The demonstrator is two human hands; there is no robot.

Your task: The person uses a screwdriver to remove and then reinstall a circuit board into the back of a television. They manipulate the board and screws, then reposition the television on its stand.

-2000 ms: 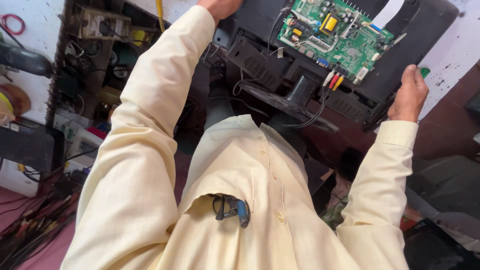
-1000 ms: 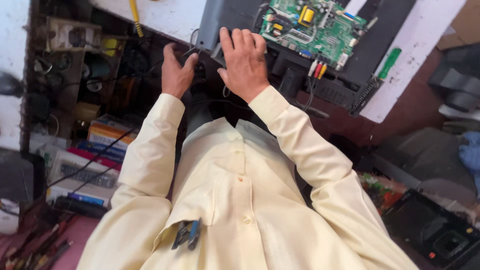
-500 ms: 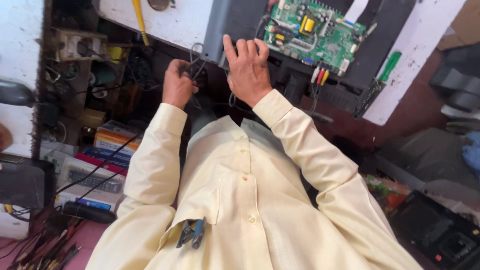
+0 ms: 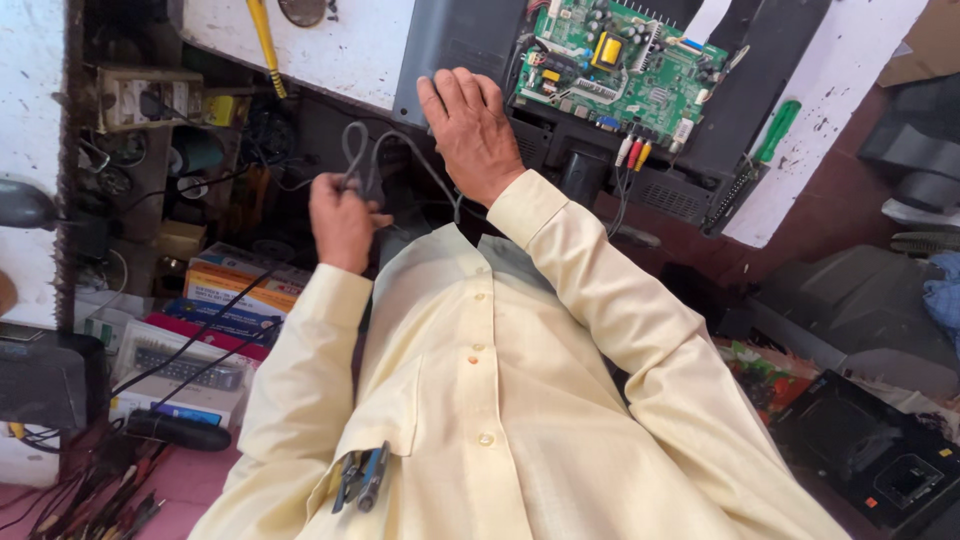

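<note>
**Hands on the opened television back, one gripping a grey cable**

The person in the pale yellow shirt leans over a cluttered repair bench. The left hand is closed in a fist around a looped grey cable; the loop stands up above the knuckles and one strand arcs over towards the right wrist. The right hand lies flat and open, fingers spread, palm down on the dark grey rear panel of the television, gripping nothing.

Just to the right of that hand sits the exposed green circuit board, with a yellow component near its middle and red, yellow and white plugs hanging from its lower edge. A green-handled screwdriver rests further right, on the white surface beside the set's edge.

Above the left hand a yellow-handled tool lies on the white bench top. To the left, dark shelves hold tangled wires and small parts, and below them stacked coloured boxes sit near the left sleeve. A pair of blue-handled pliers pokes from the shirt's chest pocket. At the lower right a black device casing lies on the floor, well apart from both hands.
</note>
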